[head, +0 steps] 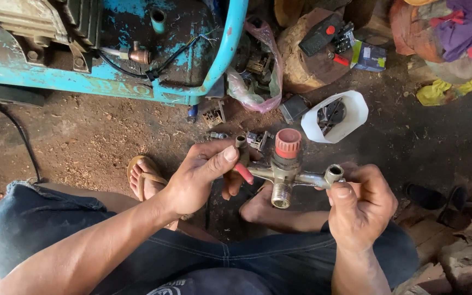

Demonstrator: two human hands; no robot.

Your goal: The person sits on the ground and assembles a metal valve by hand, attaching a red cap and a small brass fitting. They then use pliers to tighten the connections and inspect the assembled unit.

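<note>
At frame centre both hands grip the brass valve, off the blue machine: left hand clamps its red-tipped arm, right hand its other end, nothing yet unscrewed.

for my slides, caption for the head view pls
Both hands, left hand and right hand, hold a metal valve fitting.
</note>
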